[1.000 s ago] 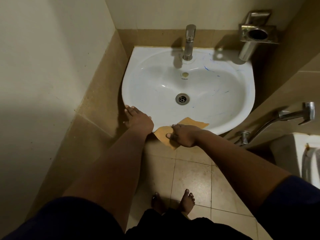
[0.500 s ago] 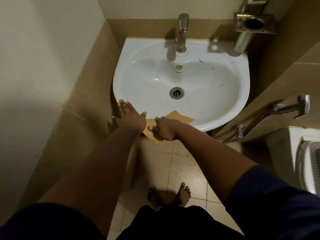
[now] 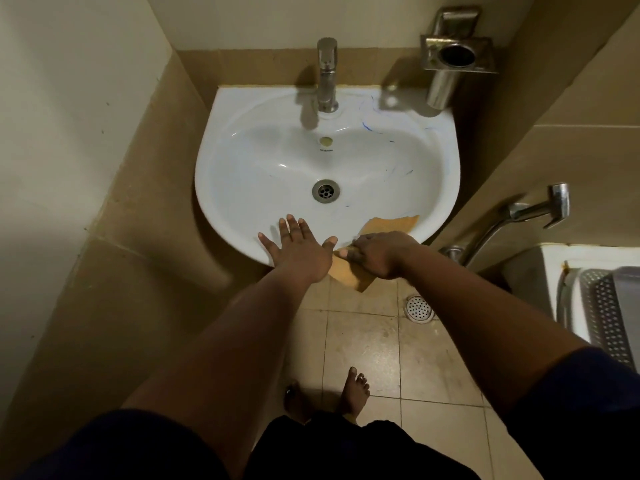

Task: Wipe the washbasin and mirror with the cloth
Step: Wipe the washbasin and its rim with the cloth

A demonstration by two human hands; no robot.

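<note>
- The mirror is outside the view; only the wall above the basin [image 3: 446, 168] shows.
- Part of the cloth [image 3: 388, 223] is hidden under the right hand [image 3: 377, 254]; one corner lies up on the basin's front rim, another hangs below the rim over the floor [image 3: 363, 341].
- The right fingers are mostly hidden from above, curled down over the cloth and pressing it against the rim's front right edge; the thumb tip shows at the hand's left side on the cloth.
- A small dark word sits under the overflow hole [image 3: 326, 141] inside the basin; it is too small to read.
- Thin blue marks run across the basin's right side and near the tap [image 3: 327, 74]; what they are cannot be told.
- The left hand [image 3: 298, 247] lies flat on the front rim, fingers straight and spread, pointing toward the drain [image 3: 325, 191], thumb out toward the right hand and just short of touching it. It holds nothing.
- Both forearms reach forward from dark sleeves [image 3: 581, 393] at the bottom edge.
- A steel holder [image 3: 457, 57] on the wall is cut near the top; a sprayer [image 3: 540, 209] sits at the right, and a white fixture [image 3: 588, 271] is cut off by the right edge.
- One bare foot [image 3: 353, 389] is plain on the tiles, the other lost in shadow; a floor drain [image 3: 419, 308] lies below the right wrist.
</note>
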